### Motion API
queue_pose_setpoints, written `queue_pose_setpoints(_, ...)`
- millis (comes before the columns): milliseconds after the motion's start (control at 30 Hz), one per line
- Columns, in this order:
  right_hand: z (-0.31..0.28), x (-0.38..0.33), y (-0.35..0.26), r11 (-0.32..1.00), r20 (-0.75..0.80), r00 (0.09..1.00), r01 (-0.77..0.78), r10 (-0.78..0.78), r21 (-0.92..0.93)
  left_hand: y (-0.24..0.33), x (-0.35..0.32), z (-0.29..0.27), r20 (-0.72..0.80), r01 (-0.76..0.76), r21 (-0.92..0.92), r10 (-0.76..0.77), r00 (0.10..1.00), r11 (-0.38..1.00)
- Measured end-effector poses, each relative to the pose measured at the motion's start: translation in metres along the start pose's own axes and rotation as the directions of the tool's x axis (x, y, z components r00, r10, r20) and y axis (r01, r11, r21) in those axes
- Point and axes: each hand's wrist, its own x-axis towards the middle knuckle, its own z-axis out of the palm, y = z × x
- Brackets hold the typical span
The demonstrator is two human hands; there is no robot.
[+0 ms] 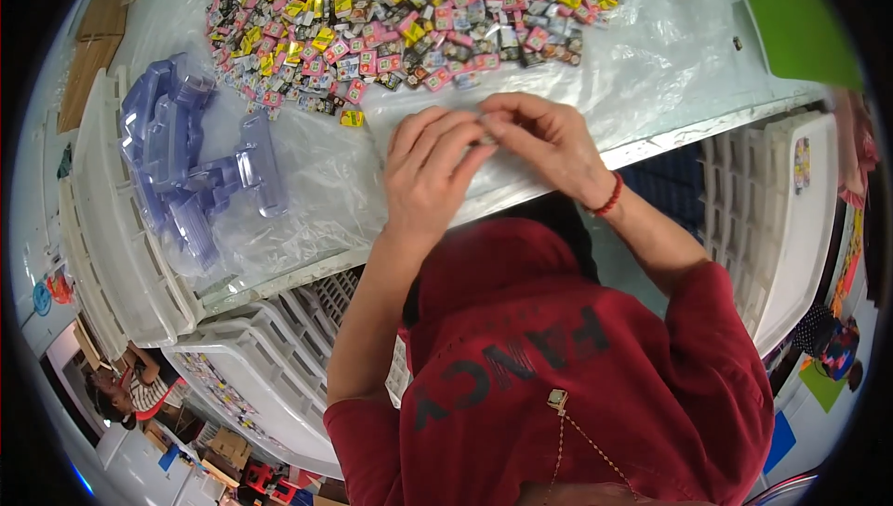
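White plastic sheeting covered the counter (670,69), which rested on stacked white crates (781,218) to either side of the person in the red shirt. Across the far part of the sheet lay a broad heap of small square packets (409,13) in pink, yellow, black and white, loose and unsorted; one yellow packet (352,118) sat apart at the heap's near edge.

Both hands met just in front of the heap, over the sheet. The left hand (430,171) had its fingers curled narrow, tips pressed toward the right hand (549,139), whose thumb and forefinger pinched close. Between the fingertips sat a small pale piece (486,131), probably one of the packets or a wrapper, though it was too small to tell which. A red bead bracelet (609,197) circled the right wrist.

Judged from this, the step in hand was fine work on a single piece, held by both pinches at once. Any following move would call for a light, steady hold, since so small a thing could slip into the crinkled sheet.

To the left lay a clear bag (200,218) holding bluish transparent moulded trays (181,148), nested together and tilted, well apart from the hands. The crates near the person showed slatted walls; what they held could not be seen.
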Motion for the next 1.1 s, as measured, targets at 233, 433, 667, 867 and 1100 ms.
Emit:
queue_pose_setpoints(233,-0.014,0.0,0.009,0.994,-0.136,0.988,-0.089,0.079,-0.068,-0.008,-0.001,0.007,0.195,-0.037,0.105,0.016,0.981,0.994)
queue_pose_setpoints(433,0.007,0.002,0.019,0.826,-0.214,0.927,0.148,-0.307,-0.543,-0.016,-0.014,0.018,0.342,-0.057,0.185,-0.009,0.94,0.981)
queue_pose_setpoints(667,0.02,0.009,0.03,0.662,-0.166,0.831,0.285,-0.532,-0.693,-0.02,-0.018,0.018,0.356,-0.072,0.18,0.004,0.934,0.981)
queue_pose_setpoints(867,0.018,0.0,0.029,0.674,-0.196,0.858,0.21,-0.474,-0.709,-0.019,-0.017,0.018,0.326,-0.042,0.143,-0.007,0.945,0.989)
queue_pose_setpoints(1100,0.028,-0.001,0.033,0.58,-0.142,0.816,0.264,-0.561,-0.771,-0.021,-0.016,0.018,0.352,-0.058,0.142,0.005,0.936,0.988)
